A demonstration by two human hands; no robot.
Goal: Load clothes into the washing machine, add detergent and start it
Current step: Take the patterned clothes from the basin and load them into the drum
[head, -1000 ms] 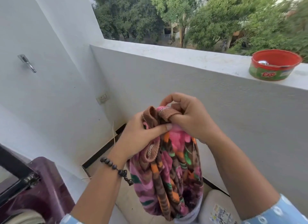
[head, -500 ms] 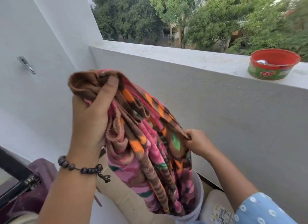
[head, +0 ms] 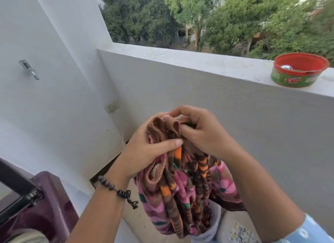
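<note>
A pink, brown and orange floral blanket hangs bunched in front of me, its lower end trailing into a white bucket on the floor. My left hand, with a dark bead bracelet on the wrist, grips the gathered top from the left. My right hand pinches the same brown edge from the right, fingers touching the left hand's. The maroon washing machine stands at the lower left with its lid raised; only a corner of it shows.
A white parapet wall runs across ahead, with a red-and-green Exo tub on its ledge at right. A white side wall carries a metal hook and a switch plate. A white container with a label sits beside the bucket.
My left hand had lifted the blanket high while the right slid down its edge; now both hands have come back together at the bunched top, lower and centred.
</note>
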